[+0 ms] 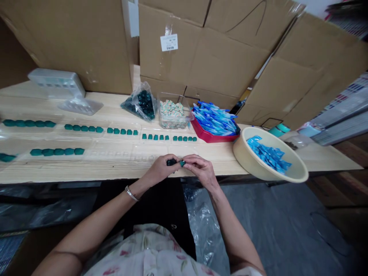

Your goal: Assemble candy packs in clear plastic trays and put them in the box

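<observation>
My left hand is closed around a few small dark green pieces at the table's front edge. The fingertips of my right hand pinch around one small green faceted piece, which also meets the left fingertips. Behind my hands, rows of similar green pieces sit in clear plastic trays, whose outlines are faint. More rows run off to the left. A clear bag of dark green pieces stands behind the rows.
A clear tub holds small pale patterned pieces. Beside it, a red tray is heaped with blue slender pointed items. A cream basin of blue packets overhangs the front edge at right. Cardboard boxes wall the back.
</observation>
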Demonstrator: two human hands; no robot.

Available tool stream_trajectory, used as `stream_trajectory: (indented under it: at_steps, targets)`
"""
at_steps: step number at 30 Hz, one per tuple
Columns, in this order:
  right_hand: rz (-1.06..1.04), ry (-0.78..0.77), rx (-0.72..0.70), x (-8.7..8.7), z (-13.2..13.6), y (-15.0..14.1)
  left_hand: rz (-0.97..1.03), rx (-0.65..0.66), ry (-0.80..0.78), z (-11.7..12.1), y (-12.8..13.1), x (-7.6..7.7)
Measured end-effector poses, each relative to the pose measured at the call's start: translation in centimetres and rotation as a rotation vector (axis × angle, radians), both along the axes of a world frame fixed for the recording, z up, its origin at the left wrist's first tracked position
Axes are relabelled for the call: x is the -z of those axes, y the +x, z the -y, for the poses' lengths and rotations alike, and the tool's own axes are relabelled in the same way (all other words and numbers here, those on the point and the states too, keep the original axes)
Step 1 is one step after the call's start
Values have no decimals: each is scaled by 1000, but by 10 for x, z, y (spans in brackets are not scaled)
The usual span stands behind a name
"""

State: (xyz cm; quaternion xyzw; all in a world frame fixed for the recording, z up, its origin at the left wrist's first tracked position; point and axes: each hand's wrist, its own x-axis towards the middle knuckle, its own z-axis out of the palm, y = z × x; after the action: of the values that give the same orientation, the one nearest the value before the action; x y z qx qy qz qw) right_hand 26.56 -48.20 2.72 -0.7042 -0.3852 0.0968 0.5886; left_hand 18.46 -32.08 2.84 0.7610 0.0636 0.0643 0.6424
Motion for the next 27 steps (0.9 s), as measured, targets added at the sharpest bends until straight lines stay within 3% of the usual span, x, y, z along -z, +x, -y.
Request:
stream_trajectory:
  at_steps: [4,7,10,18,21,24,27]
  targets:
    - [70,-4,93,-4,13,10,120,-43,122,-2,-1,2]
    - [263,-106,198,-11,24,29,61,-79,117,-9,-8,3]
    - [429,-248,171,-6,28,48,-25,-92,53,-14,-17,4]
    - [717,-516,27,21,19,69,-221,-91,-265,-21,-27,9]
    - [779,-571,56,24,21,71,-226,-85,-417,-24,-26,11]
    - [808,-596,81,24,22,70,-165,-53,-663,-25,-21,10]
    - [761,-544,107,16,17,60,-123,-26,-860,-22,-13,9]
